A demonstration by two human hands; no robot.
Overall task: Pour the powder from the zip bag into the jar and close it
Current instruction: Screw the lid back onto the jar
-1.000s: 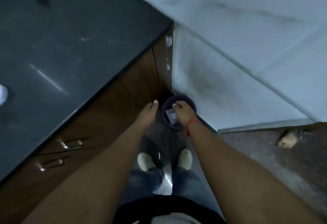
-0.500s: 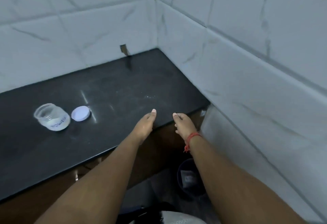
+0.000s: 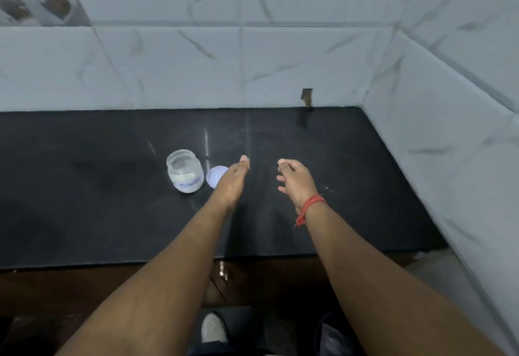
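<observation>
A small glass jar (image 3: 185, 171) stands upright and uncovered on the black counter (image 3: 84, 187), with white powder in its bottom and a handwritten label. Its white lid (image 3: 214, 176) lies flat just right of it, partly hidden by my left hand (image 3: 234, 178). That hand hovers over the lid's right edge, fingers extended, holding nothing. My right hand (image 3: 295, 181), with a red thread at the wrist, is further right over bare counter, fingers loosely curled and empty. The zip bag is not in view.
White marble-look tiles form the back wall and the right wall (image 3: 449, 131), meeting at a corner. A small notch (image 3: 307, 97) sits in the back tile at counter level. Below the counter edge are brown cabinet fronts, my shoe (image 3: 213, 327) and a dark bin's rim (image 3: 328, 327).
My view has swung up from the floor bin, where my right hand held the bag, to the counter. Both hands have risen, empty, and shifted left toward the jar and lid.
</observation>
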